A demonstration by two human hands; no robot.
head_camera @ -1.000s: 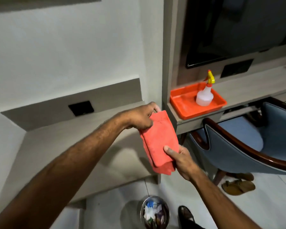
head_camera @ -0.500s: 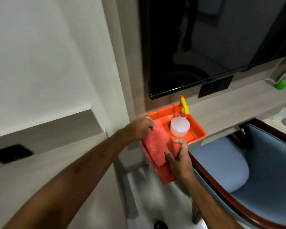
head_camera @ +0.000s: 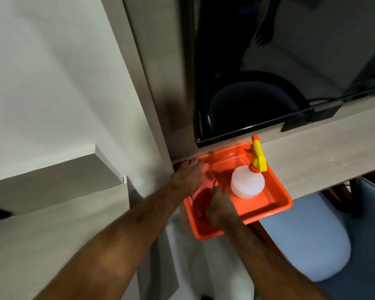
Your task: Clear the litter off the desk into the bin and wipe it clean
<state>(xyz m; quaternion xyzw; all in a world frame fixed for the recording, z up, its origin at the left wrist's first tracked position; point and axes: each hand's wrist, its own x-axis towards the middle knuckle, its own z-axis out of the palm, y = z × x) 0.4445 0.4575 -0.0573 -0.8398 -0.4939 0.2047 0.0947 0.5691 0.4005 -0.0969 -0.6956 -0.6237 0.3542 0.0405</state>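
An orange tray (head_camera: 275, 207) sits on the upper shelf under the dark screen. A white spray bottle (head_camera: 247, 182) with a yellow trigger stands in it. The red cloth (head_camera: 200, 210) lies in the tray's left part. My left hand (head_camera: 187, 177) holds the cloth's far end at the tray's back left corner. My right hand (head_camera: 218, 205) grips the cloth's near end inside the tray. The bin is out of view.
The grey desk (head_camera: 59, 224) runs along the lower left. A black screen (head_camera: 279, 72) hangs above the tray. A blue padded chair (head_camera: 312, 241) stands at the lower right, close under the shelf. White floor (head_camera: 214, 267) shows between the two.
The view swung right and closer to the tray. Both hands carried the red cloth from over the desk's edge into the orange tray, beside the spray bottle.
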